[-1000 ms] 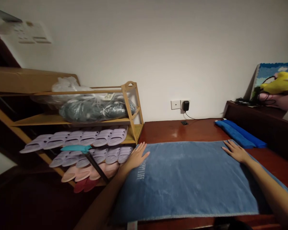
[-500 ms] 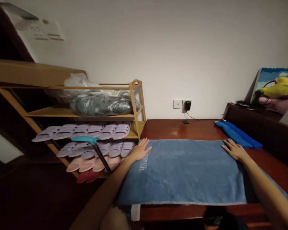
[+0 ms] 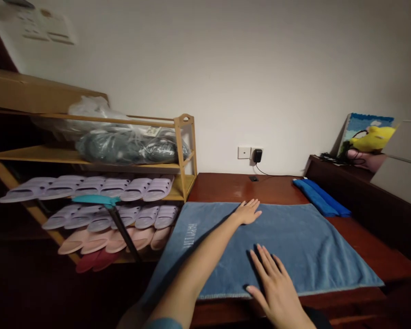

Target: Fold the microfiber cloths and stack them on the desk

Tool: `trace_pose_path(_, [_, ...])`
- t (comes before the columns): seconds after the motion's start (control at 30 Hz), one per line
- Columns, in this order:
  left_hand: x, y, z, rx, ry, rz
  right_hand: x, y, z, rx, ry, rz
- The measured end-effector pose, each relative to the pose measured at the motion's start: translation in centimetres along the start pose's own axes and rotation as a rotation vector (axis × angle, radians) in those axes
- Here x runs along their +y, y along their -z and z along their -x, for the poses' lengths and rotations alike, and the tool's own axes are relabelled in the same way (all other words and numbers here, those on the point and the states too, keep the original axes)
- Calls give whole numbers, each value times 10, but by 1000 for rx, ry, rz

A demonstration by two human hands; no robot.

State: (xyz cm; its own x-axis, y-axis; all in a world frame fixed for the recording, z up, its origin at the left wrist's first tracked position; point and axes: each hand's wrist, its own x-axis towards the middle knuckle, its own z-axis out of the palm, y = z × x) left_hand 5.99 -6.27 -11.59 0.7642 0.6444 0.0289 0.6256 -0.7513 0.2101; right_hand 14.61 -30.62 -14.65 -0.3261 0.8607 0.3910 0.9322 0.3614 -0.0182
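Blue towel (image 3: pixel 294 246) spread on red-brown table (image 3: pixel 219 186), lower centre of frame. Left hand (image 3: pixel 248 212) flat near far edge; right hand (image 3: pixel 277 285) over near edge, fingers splayed, contact unclear. Neither grips. Cloth likely light, soft, floppy; best pinched at corners.

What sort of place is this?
Likely a room in a home: rows of slippers on a wooden rack, a blue towel spread on a red-brown surface, a picture leaning nearby.

Slippers (image 3: pixel 159 188) on a rack (image 3: pixel 180 153) suggest a home.
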Motion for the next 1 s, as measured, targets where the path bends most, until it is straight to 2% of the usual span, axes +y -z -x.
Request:
trace_pose_path(0.07, [0,-12,-10,1,20,13,-2,-10,7,44,-11,13])
trace_pose_path(0.17, [-6,-20,-14,23,32,28,-5,-18,13,35,-17,-9])
trace_pose_path(0.3, [-10,-22,-14,40,29,50,-5,-2,12,-37,-6,-91])
trace_pose_path(0.4, [-9,-23,-14,38,30,47,32,18,12,-65,-77,-133])
trace_pose_path(0.47, [-9,-23,-14,42,34,41,75,23,21,15,-267,-56])
trace_pose_path(0.53, [-9,-24,-14,46,33,42,122,19,37,70,-464,56])
trace_pose_path(0.6, [-9,-24,-14,43,31,47,158,10,55,41,-634,131])
trace_pose_path(0.63, [-9,-24,-14,40,30,49,170,5,64,1,-671,143])
trace_pose_path(0.7, [-9,-23,-15,36,31,52,182,-1,76,-64,-707,153])
trace_pose_path(0.83, [-9,-21,-14,32,35,60,184,0,88,-100,-692,107])
trace_pose_path(0.9, [-8,-20,-13,29,37,63,190,1,96,-50,-671,86])
trace_pose_path(1.0, [-7,-20,-12,38,38,61,212,0,115,115,-708,138])
